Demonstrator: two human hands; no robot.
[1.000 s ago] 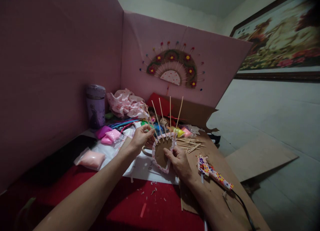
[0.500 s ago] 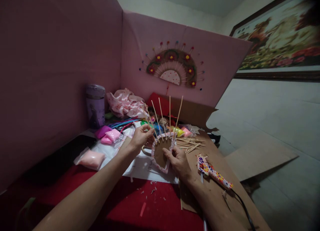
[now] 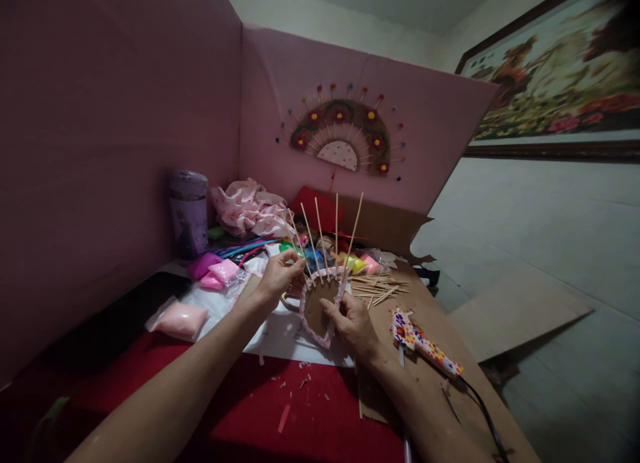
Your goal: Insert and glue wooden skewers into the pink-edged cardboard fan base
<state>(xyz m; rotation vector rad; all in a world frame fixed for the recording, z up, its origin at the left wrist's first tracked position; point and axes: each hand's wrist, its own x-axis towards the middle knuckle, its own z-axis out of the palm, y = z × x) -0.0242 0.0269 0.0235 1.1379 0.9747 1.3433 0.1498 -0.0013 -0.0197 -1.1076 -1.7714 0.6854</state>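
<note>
Little but the view has shifted since the earlier frame: over the white sheet (image 3: 283,337), the right hand (image 3: 357,326) grips the fabric-edged cardboard (image 3: 315,314), best kept steady, while the left hand (image 3: 279,277), seemingly pinching a leftmost stick (image 3: 295,227), should hold it straight.

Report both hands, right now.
Left hand: pinched closed at the leftmost sticks; whether it grips one cannot be told.
Right hand: closed, holding the fabric-edged cardboard piece.
</note>
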